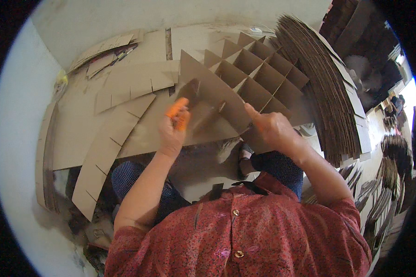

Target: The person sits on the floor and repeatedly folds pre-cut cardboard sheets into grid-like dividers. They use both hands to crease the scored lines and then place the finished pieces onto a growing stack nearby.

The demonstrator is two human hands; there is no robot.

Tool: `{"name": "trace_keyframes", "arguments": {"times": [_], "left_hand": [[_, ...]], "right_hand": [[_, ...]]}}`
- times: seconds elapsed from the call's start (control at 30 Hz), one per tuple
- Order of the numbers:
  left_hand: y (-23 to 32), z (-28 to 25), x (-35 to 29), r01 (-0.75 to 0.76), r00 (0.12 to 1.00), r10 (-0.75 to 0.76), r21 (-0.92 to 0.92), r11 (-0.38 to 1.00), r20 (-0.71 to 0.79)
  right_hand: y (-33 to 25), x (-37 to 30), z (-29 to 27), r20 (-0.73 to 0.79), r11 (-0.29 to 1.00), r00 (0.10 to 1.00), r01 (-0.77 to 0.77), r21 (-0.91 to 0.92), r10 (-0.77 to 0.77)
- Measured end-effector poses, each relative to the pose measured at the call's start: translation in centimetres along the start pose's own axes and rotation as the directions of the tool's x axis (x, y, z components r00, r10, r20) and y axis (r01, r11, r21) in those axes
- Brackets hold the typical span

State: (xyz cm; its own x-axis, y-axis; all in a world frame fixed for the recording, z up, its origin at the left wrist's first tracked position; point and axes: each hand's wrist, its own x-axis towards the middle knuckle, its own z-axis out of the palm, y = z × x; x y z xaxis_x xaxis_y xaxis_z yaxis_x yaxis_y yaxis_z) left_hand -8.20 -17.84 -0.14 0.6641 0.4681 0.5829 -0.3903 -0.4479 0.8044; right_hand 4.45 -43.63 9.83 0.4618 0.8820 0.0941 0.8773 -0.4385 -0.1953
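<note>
One fisheye camera looks steeply down from the person's head, close above the red shirt, facing the cardboard grid. Its wide view takes in the left wall.

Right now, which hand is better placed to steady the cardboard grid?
Likely the right hand: it is at the near edge of the cardboard grid; the left hand is blurred, farther left.

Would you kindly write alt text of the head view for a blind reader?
Right hand at the near edge of a cardboard grid on a work surface; blurred left hand in orange finger covers to its left. Stacked cardboard strips stand farther right.
</note>
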Motion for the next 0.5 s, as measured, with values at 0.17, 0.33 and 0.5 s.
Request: {"name": "trace_keyframes", "arguments": {"times": [0.17,0.33,0.5], "left_hand": [[-0.6,-0.4,1.9,0.215,0.947,-0.138,0.254,0.943,-0.29],[-2.5,0.7,1.6,0.177,0.938,-0.111,0.18,0.968,-0.327],[-3.9,-0.3,2.6,0.233,0.969,-0.219,0.134,0.963,-0.113]], "right_hand": [[-0.4,0.1,0.2,-0.023,1.0,1.0,0.004,-0.025,-0.005],[0.1,-0.2,0.1,-0.075,1.0,0.997,0.019,-0.008,-0.02],[-0.9,-0.1,-0.5,-0.057,0.999,0.998,-0.018,0.039,0.021]]}}
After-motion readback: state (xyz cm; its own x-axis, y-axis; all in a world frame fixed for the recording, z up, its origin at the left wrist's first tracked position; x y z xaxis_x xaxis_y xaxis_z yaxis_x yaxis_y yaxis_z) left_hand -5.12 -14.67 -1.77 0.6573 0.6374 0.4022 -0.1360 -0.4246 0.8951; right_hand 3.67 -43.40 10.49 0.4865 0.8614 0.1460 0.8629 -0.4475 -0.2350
